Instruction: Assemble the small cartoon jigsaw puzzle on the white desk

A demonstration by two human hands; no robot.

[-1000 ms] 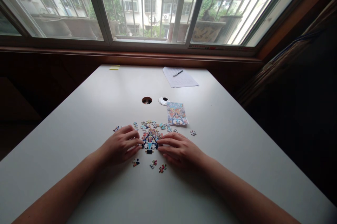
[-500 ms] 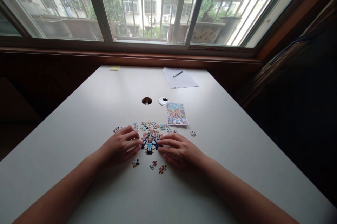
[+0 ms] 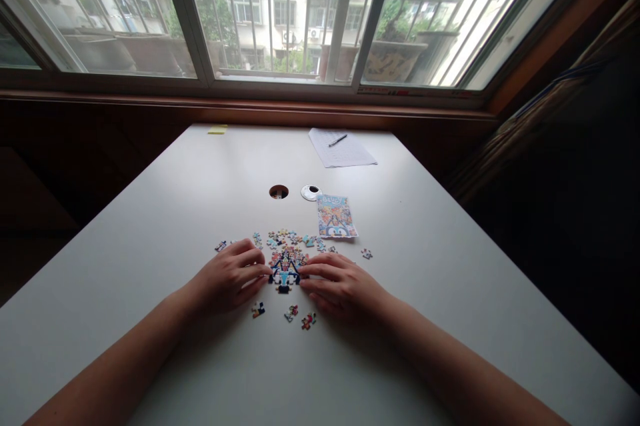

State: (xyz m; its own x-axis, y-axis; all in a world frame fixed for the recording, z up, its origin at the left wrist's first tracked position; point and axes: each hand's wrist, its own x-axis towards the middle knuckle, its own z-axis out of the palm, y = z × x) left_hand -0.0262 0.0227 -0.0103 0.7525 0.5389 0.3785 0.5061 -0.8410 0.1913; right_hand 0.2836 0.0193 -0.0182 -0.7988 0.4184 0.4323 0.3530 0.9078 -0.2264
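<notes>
A small cluster of joined, colourful jigsaw pieces (image 3: 285, 269) lies on the white table (image 3: 150, 213). My left hand (image 3: 229, 277) rests flat to its left, fingers stretched out, fingertips touching the cluster's edge. My right hand (image 3: 340, 285) lies flat to its right, fingers extended, tips against the other side. Several loose pieces (image 3: 285, 238) are scattered just beyond the cluster. Three more loose pieces (image 3: 290, 313) lie near my wrists. A printed reference picture (image 3: 336, 217) sits beyond my right hand.
A cable hole (image 3: 279, 191) and its round cap (image 3: 311, 192) are in the table's middle. Paper with a pen (image 3: 340, 146) lies at the far edge, a yellow note (image 3: 217, 129) at the far left. A window and dark wooden sill run behind.
</notes>
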